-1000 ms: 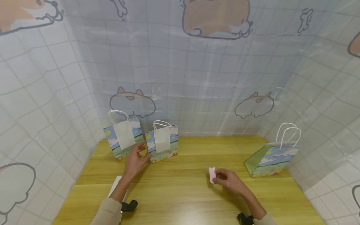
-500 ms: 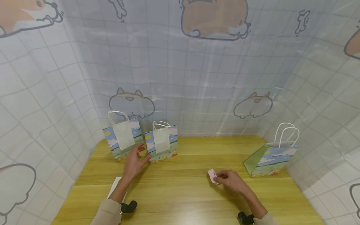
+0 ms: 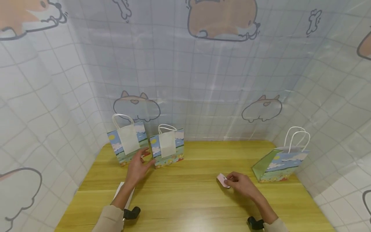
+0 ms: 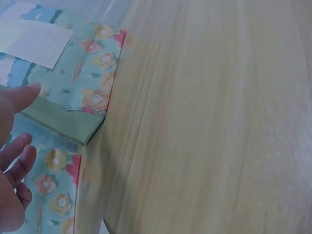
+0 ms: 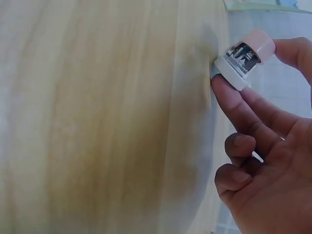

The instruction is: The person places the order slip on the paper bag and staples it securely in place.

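Two paper bags printed with a landscape stand side by side at the back left: the left bag [image 3: 142, 137] and the middle bag [image 3: 179, 148], each with white handles and a white panel. My left hand [image 3: 137, 168] is before them, fingers spread and relaxed. In the left wrist view its thumb [image 4: 24, 96] is at the middle bag's green side; contact is hard to judge. My right hand [image 3: 242, 184] pinches a small pink-and-white stapler [image 3: 222, 180] over the table. The right wrist view shows the stapler [image 5: 262, 45] end-on, its metal inside visible, between thumb and fingertips.
A third landscape paper bag [image 3: 285, 166] with a green side stands at the right of the wooden table [image 3: 185, 196]. A flat white piece [image 3: 130, 197] lies partly under my left forearm. Printed curtains [image 3: 203, 106] enclose the back and sides.
My right hand has turned the stapler, from its flat pink face to a tilted position, and shifted slightly right. My left hand and the bags stay in place.
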### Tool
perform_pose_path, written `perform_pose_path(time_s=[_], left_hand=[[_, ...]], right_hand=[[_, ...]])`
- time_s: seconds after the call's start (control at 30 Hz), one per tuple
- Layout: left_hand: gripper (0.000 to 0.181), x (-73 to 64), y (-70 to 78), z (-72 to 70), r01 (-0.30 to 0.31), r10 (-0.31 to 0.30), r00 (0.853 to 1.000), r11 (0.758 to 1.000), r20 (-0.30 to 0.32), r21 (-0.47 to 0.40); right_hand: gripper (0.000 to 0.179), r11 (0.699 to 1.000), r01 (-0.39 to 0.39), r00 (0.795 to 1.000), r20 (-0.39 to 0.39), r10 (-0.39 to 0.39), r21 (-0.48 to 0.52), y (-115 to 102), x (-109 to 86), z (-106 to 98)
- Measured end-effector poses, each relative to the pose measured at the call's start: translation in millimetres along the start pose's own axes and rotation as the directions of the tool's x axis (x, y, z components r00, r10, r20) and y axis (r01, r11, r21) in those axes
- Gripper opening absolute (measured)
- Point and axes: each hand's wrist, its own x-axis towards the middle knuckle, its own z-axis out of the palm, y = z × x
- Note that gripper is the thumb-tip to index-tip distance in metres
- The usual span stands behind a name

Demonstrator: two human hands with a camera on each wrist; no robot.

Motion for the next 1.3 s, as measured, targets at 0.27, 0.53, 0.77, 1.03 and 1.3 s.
perform_pose_path(time_s=[0.27,0.53,0.77,1.03,1.3], left_hand=[[0.069,0.6,0.6,-0.3,0.011,-0.011,1.0,1.0,0.008,-0.007],[0.071,-3.5,-5.0,-1.3,-0.024,0.024,1.0,1.0,0.012,-0.001],[0.068,-9.8,-9.9,-5.2,-0.011,0.012,0.998,1.0,0.062,-0.014],[0.064,-19.1,-14.3,-16.2,-0.033,0.039,0.993,0.998,0.113,-0.055],[0.058,-37.1,-21.1,-36.6,-0.061,0.068,0.978,0.997,0.195,-0.039]], right_hand=[[0.031,1.0,0.009,1.0,0.023,-0.009,-0.028,3.1,2.6,-2.8],[0.035,0.997,0.028,0.998,-0.053,-0.032,-0.075,10.5,1.7,-5.2],[0.042,0.999,0.024,0.996,-0.086,-0.028,-0.049,13.3,0.6,-6.0],[0.042,0.997,0.042,0.986,-0.156,-0.053,-0.07,15.5,-3.4,-11.3],[0.039,0.993,0.068,0.964,-0.249,-0.091,-0.096,18.7,-21.4,-32.8]])
